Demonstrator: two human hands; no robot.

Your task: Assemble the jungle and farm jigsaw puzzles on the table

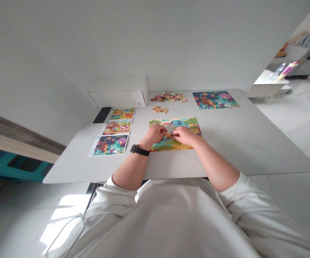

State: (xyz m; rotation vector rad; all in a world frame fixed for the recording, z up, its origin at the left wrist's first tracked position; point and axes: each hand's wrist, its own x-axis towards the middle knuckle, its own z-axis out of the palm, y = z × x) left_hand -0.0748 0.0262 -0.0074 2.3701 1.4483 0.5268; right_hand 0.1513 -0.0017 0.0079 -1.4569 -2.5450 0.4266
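Note:
A colourful animal jigsaw puzzle (183,146) lies on the table in front of me, mostly assembled, with a pale gap near its middle. Over its left part rests my left hand (155,133), fingers curled and tips pinched together; what they hold, if anything, is hidden. My right hand (184,135) comes in from the other side, thumb and fingers closed on a small orange-yellow puzzle piece (169,135) near the gap. The fingertips of both hands are close together, and the hands cover part of the picture.
Behind the puzzle lie a few loose orange pieces (160,110) and a larger pile of pieces (169,96). A finished dark puzzle (215,99) is at back right. On the left are picture sheets (110,145), a black phone (102,115) and a white box (117,97) against the wall.

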